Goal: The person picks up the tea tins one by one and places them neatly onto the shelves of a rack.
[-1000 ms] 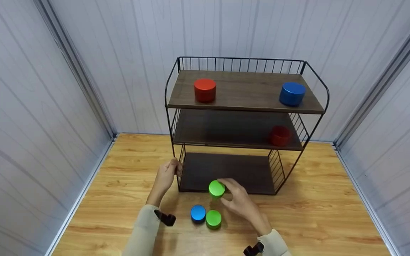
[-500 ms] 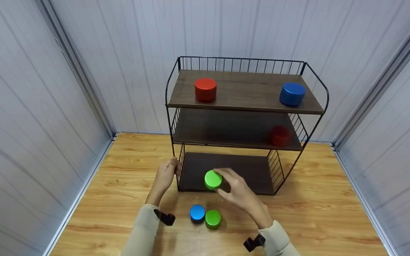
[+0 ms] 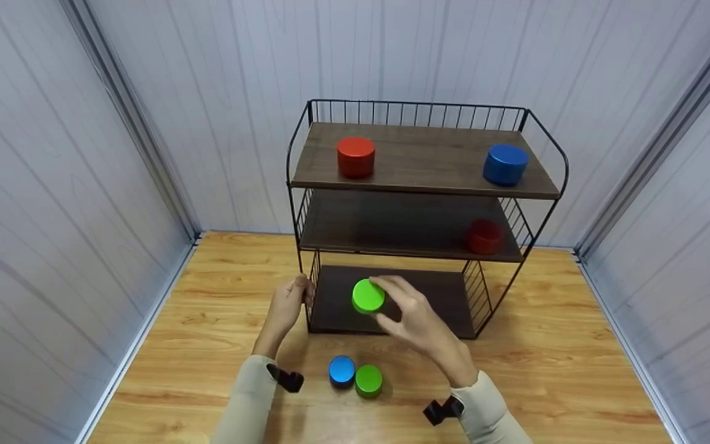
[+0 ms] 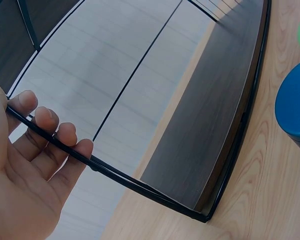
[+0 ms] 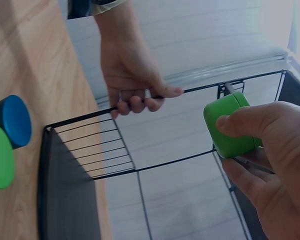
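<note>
My right hand [image 3: 413,317] pinches a round green tin [image 3: 368,296] between thumb and fingers, held up in front of the lower part of the shelf rack. In the right wrist view the thumb presses on the side of this green tin [image 5: 230,125]. My left hand [image 3: 288,300] grips the black front upright of the rack [image 3: 300,265] at its lower left, with the fingers curled round the bar [image 4: 55,141] in the left wrist view. On the floor before the rack, a blue tin [image 3: 342,370] and a second green tin [image 3: 368,380] stand side by side.
The rack has three dark wooden shelves. A red tin [image 3: 355,157] and a blue tin [image 3: 505,164] stand on the top shelf [image 3: 429,154]. Another red tin [image 3: 484,237] sits at the right of the middle shelf [image 3: 386,222]. White panel walls [image 3: 114,185] surround the wooden floor [image 3: 207,345].
My right hand has risen with the green tin, from near the bottom shelf's front edge to higher before the rack. My left hand keeps its place on the upright.
</note>
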{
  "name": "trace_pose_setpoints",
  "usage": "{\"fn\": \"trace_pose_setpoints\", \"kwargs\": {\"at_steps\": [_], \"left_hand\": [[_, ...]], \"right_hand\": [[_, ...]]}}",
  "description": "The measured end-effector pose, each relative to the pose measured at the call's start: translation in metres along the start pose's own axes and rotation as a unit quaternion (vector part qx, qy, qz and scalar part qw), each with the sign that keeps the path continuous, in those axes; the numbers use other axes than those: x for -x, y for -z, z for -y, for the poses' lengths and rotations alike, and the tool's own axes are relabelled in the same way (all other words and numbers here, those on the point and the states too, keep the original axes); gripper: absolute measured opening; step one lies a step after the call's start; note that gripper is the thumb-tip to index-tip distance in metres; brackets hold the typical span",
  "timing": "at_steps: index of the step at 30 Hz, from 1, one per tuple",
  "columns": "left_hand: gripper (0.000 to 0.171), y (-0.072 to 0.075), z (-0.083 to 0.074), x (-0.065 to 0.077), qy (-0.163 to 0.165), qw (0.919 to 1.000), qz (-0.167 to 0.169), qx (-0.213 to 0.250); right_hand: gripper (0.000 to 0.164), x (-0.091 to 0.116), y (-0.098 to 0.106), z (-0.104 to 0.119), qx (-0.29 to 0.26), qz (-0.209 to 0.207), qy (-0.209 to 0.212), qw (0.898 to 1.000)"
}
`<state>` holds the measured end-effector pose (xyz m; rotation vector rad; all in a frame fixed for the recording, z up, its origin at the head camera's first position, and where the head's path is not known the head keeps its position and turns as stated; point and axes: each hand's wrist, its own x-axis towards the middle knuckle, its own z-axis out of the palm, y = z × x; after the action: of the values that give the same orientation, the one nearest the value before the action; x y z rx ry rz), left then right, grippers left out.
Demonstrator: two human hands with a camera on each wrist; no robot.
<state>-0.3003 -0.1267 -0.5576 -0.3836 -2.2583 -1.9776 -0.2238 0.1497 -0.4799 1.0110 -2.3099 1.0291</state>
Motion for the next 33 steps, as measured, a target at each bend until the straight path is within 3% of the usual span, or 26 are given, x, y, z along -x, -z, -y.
{"fn": "trace_pose_setpoints", "kwargs": {"at_steps": [13,21,28,33], "left_hand": [[0.055,0.001,-0.002,0.003,-0.013,0.9997,0.005,-0.022],[0.051,0.000,-0.003,0.003,-0.008,0.9998,0.000,-0.019],[0.049,-0.005,-0.023,0.008,-0.006,0.9998,-0.013,-0.012],[0.050,-0.003,-0.011,0.005,-0.003,0.9998,-0.012,-0.017]], "right_hand": [[0.061,-0.017,0.022,0.004,0.025,-0.047,0.027,0.998],[0.059,-0.025,0.032,0.005,0.011,-0.061,0.034,0.998],[0.060,-0.030,0.036,0.005,0.015,-0.071,0.032,0.997],[0.061,-0.032,0.037,0.005,0.015,-0.069,0.032,0.997]]}}
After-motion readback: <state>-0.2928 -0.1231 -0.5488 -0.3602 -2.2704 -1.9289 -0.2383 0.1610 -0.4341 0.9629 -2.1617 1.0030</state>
